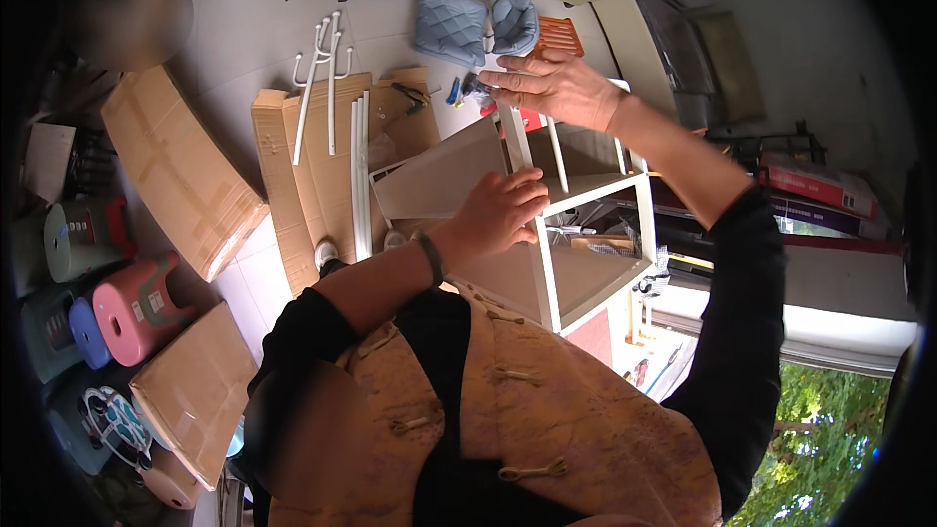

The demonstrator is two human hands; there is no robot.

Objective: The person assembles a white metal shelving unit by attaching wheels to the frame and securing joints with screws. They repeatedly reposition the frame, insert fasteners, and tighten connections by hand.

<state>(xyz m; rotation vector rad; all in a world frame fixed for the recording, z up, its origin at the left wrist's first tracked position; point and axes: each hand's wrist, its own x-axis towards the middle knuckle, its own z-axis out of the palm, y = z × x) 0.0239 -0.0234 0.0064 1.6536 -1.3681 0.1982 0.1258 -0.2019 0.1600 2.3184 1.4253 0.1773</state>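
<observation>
Both hands [527, 151] on white frame [586, 234]

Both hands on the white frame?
Yes: the left hand rests on the white frame at a corner, and the right hand grips its upper end.

Brown boxes and some red packs around the white frame

I see a long brown cardboard box [181, 171] lying far to the left of the white frame [586, 244]. Flat opened cardboard [322, 166] lies on the floor between that box and the frame. Another brown box [195, 390] sits lower left of the frame, near my elbow. To the right of the frame I see flat red and dark packs [815, 195] stacked together.
</observation>
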